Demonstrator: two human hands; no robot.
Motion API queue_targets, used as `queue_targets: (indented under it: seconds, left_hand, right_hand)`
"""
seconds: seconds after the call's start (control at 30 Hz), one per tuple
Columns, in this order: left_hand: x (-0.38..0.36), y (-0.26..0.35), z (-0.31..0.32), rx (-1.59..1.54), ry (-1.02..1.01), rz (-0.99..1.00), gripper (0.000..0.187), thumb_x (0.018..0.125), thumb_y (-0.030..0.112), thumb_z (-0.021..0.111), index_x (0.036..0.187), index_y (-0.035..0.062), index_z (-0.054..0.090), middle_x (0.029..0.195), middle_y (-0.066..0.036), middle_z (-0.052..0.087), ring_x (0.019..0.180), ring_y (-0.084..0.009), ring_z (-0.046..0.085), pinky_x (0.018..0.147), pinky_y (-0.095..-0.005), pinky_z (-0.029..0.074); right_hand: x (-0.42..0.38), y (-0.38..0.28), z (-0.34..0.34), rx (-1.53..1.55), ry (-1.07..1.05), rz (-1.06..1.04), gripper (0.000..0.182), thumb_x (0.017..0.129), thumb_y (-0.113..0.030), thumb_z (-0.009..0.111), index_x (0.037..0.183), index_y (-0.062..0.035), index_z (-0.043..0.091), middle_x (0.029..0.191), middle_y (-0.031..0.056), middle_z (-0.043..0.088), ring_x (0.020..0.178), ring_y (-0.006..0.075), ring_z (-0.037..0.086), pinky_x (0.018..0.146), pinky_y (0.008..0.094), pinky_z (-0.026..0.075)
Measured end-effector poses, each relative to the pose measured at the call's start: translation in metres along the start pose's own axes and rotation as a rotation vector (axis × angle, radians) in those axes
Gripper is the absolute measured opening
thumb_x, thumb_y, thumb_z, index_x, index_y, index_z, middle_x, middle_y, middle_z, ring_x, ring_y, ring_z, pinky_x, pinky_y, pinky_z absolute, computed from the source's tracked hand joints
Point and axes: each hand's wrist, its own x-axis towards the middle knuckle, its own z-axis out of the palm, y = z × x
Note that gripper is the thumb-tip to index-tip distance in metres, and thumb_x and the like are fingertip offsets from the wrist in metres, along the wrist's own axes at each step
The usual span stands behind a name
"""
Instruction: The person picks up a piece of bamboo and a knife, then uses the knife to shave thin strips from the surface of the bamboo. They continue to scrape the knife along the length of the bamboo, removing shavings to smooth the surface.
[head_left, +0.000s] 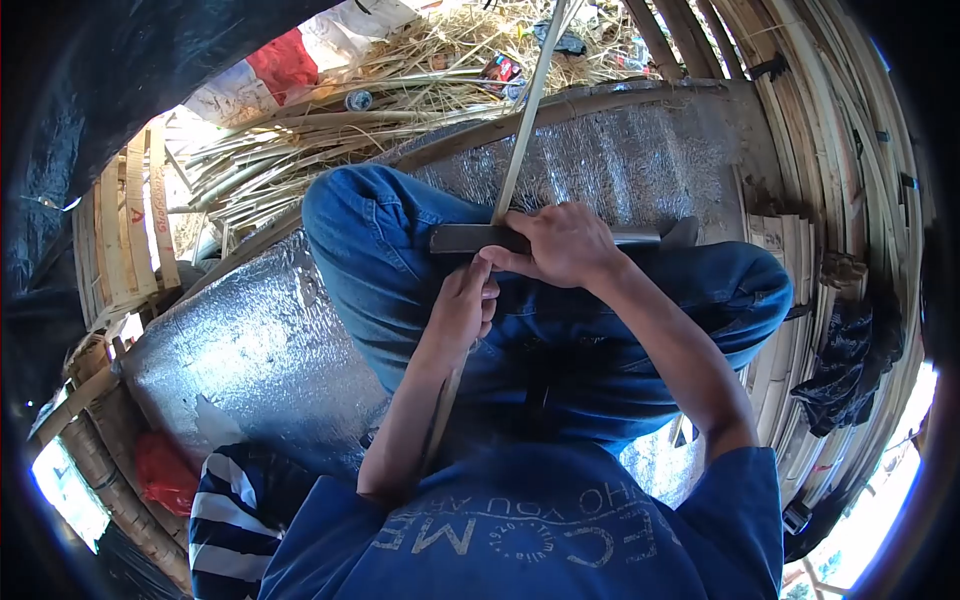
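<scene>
I sit cross-legged in blue jeans (390, 260). A long thin bamboo strip (525, 110) runs from the top of the view down across my lap, and its lower part passes under my left forearm. My right hand (560, 245) is shut on a dark knife (470, 238) held crosswise against the strip above my knee. My left hand (465, 305) grips the strip just below the blade, close to the right hand's fingers. The point where blade meets strip is hidden by my fingers.
A silver foil mat (250, 350) lies under me. Loose bamboo strips and straw (330, 130) are heaped ahead. A woven bamboo piece (125, 230) stands at the left, stacked slats (840, 150) at the right, with a dark cloth (850, 370). A red bag (165, 470) and striped cloth (230, 510) lie at lower left.
</scene>
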Motion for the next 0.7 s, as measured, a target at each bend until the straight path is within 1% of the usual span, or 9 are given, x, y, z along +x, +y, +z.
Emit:
queue_targets:
  seconds: [0.07, 0.13, 0.27, 0.33, 0.37, 0.43, 0.53, 0.67, 0.7]
  left_hand:
    - [0.001, 0.003, 0.001, 0.025, 0.007, 0.011, 0.029, 0.103, 0.040, 0.040, 0.097, 0.0129, 0.049, 0.068, 0.008, 0.034, 0.050, -0.0012, 0.027, 0.041, -0.0196, 0.020]
    - [0.001, 0.007, 0.005, 0.041, 0.016, 0.064, 0.032, 0.103, 0.042, 0.040, 0.094, 0.0124, 0.048, 0.068, 0.008, 0.034, 0.049, -0.0013, 0.027, 0.041, -0.0198, 0.020]
    - [0.011, 0.008, 0.003, 0.072, 0.034, 0.074, 0.035, 0.103, 0.043, 0.039, 0.094, 0.0114, 0.048, 0.067, 0.007, 0.034, 0.048, -0.0016, 0.027, 0.040, -0.0198, 0.021]
    - [0.015, 0.005, 0.001, 0.074, 0.040, 0.044, 0.037, 0.103, 0.045, 0.037, 0.095, 0.0100, 0.049, 0.067, 0.007, 0.035, 0.047, -0.0016, 0.028, 0.040, -0.0198, 0.022]
    - [0.017, 0.004, 0.001, 0.077, 0.037, 0.038, 0.037, 0.103, 0.045, 0.037, 0.095, 0.0100, 0.049, 0.067, 0.007, 0.035, 0.047, -0.0016, 0.028, 0.040, -0.0198, 0.022]
    - [0.021, 0.002, 0.000, 0.118, 0.068, 0.041, 0.040, 0.103, 0.047, 0.038, 0.097, 0.0089, 0.050, 0.066, 0.007, 0.035, 0.047, -0.0013, 0.029, 0.039, -0.0200, 0.022]
    - [0.021, 0.001, 0.005, 0.110, 0.087, 0.057, 0.042, 0.102, 0.049, 0.038, 0.095, 0.0088, 0.049, 0.065, 0.007, 0.035, 0.047, -0.0014, 0.029, 0.039, -0.0203, 0.022]
    - [0.026, -0.005, 0.003, 0.139, 0.100, 0.090, 0.043, 0.102, 0.049, 0.038, 0.095, 0.0087, 0.049, 0.064, 0.007, 0.035, 0.046, -0.0015, 0.029, 0.039, -0.0203, 0.021]
    - [0.027, -0.006, 0.002, 0.177, 0.096, 0.104, 0.043, 0.102, 0.049, 0.038, 0.095, 0.0086, 0.049, 0.064, 0.007, 0.035, 0.046, -0.0015, 0.029, 0.039, -0.0202, 0.021]
  right_hand:
    - [0.002, 0.001, -0.001, 0.019, 0.009, -0.009, 0.062, 0.089, -0.067, 0.047, 0.097, -0.0088, 0.069, 0.060, 0.0150, 0.064, 0.059, 0.0324, 0.067, 0.061, 0.0440, 0.055]
    - [0.004, 0.002, -0.001, 0.069, -0.025, 0.057, 0.068, 0.087, -0.072, 0.043, 0.101, -0.0102, 0.069, 0.063, 0.0160, 0.065, 0.068, 0.0362, 0.069, 0.067, 0.0458, 0.056]
    - [0.011, 0.004, 0.000, 0.077, -0.043, 0.086, 0.069, 0.088, -0.071, 0.041, 0.103, -0.0104, 0.069, 0.064, 0.0162, 0.066, 0.070, 0.0364, 0.069, 0.068, 0.0459, 0.056]
    - [0.013, 0.004, 0.002, 0.092, -0.112, 0.139, 0.070, 0.089, -0.072, 0.037, 0.104, -0.0110, 0.069, 0.066, 0.0162, 0.067, 0.074, 0.0359, 0.069, 0.071, 0.0462, 0.055]
    - [0.014, 0.005, 0.003, 0.096, -0.113, 0.145, 0.070, 0.089, -0.072, 0.037, 0.104, -0.0110, 0.069, 0.066, 0.0162, 0.067, 0.074, 0.0359, 0.069, 0.071, 0.0462, 0.055]
    - [0.016, 0.006, 0.007, 0.116, -0.164, 0.167, 0.074, 0.088, -0.075, 0.034, 0.106, -0.0119, 0.069, 0.068, 0.0164, 0.068, 0.077, 0.0362, 0.069, 0.077, 0.0470, 0.054]
    - [0.019, 0.008, 0.006, 0.126, -0.222, 0.188, 0.075, 0.088, -0.076, 0.033, 0.107, -0.0126, 0.069, 0.069, 0.0161, 0.068, 0.077, 0.0366, 0.069, 0.080, 0.0471, 0.054]
    - [0.022, 0.011, 0.011, 0.128, -0.239, 0.225, 0.076, 0.087, -0.076, 0.033, 0.108, -0.0124, 0.069, 0.070, 0.0158, 0.069, 0.078, 0.0363, 0.069, 0.081, 0.0473, 0.054]
    - [0.023, 0.014, 0.013, 0.110, -0.210, 0.229, 0.075, 0.087, -0.076, 0.034, 0.107, -0.0130, 0.069, 0.070, 0.0158, 0.069, 0.078, 0.0357, 0.070, 0.079, 0.0470, 0.054]
